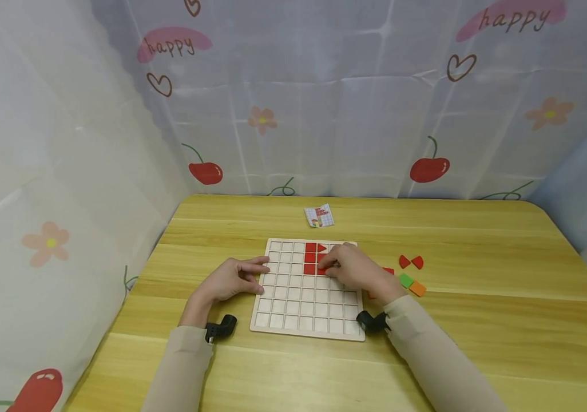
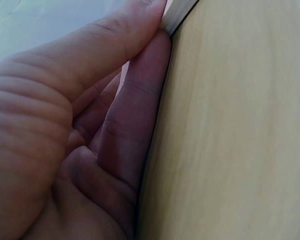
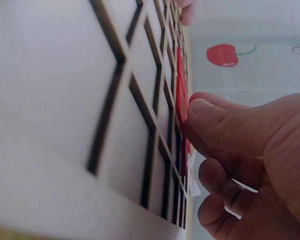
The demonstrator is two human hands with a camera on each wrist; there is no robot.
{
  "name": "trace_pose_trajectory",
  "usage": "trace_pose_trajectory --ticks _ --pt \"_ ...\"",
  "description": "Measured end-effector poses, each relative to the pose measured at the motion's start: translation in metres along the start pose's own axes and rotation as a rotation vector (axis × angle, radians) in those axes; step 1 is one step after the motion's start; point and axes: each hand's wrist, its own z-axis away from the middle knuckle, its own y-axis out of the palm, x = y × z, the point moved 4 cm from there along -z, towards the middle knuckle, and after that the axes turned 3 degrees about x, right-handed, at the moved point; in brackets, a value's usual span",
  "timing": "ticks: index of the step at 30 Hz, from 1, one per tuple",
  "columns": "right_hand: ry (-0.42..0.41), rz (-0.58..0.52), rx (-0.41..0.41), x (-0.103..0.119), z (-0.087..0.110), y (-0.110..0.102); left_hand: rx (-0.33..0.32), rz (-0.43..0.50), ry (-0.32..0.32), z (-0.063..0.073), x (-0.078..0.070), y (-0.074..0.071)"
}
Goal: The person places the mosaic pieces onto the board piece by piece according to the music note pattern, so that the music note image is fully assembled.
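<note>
A wooden grid board (image 1: pixel 293 323) lies on the table. The left hand (image 1: pixel 231 278) has its thumb and fingertips at the board's left edge, apart from each other in the head view; close up, its thumb (image 2: pixel 105 45) meets the board's rim (image 2: pixel 179 14). Over the upper right of the grid is the right hand (image 1: pixel 357 269), pinching a red tile (image 1: pixel 322 272) low at the grid. Its thumb and index finger come together at the red (image 3: pixel 182 100) in the right wrist view. Red squares (image 1: pixel 310 258) form a column beside it, with a red triangle (image 1: pixel 321 248) at the top.
A small pattern card (image 1: pixel 319 216) lies behind the board. To the right are two red fan-shaped pieces (image 1: pixel 411 262), a green tile (image 1: pixel 405 280) and an orange tile (image 1: pixel 417 288). More red pieces (image 1: pixel 388 270) are partly hidden by the right hand. Printed curtains (image 1: pixel 324 143) stand behind the table.
</note>
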Motion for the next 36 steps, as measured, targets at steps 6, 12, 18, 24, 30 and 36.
trace_pose_trajectory --ticks 6,12,18,24,30,36 --pt "0.001 -0.013 -0.008 -0.006 0.008 -0.014 0.004 0.006 0.001 -0.001 0.000 -0.001" --pt "0.037 -0.005 -0.020 -0.016 0.020 -0.028 -0.001 0.008 0.001 -0.001 0.000 -0.002" --pt "0.086 -0.006 -0.014 -0.030 0.031 -0.034 0.000 0.005 -0.004 0.000 0.000 -0.001" --pt "0.094 -0.002 -0.020 -0.045 0.043 -0.035 0.004 0.006 -0.003 0.001 -0.002 0.000" --pt "0.072 -0.011 -0.014 -0.056 0.058 -0.040 0.004 0.004 -0.006 0.000 -0.002 0.001" --pt "0.001 0.057 -0.036 -0.064 0.071 -0.046 0.002 0.004 -0.013 0.000 -0.001 0.000"
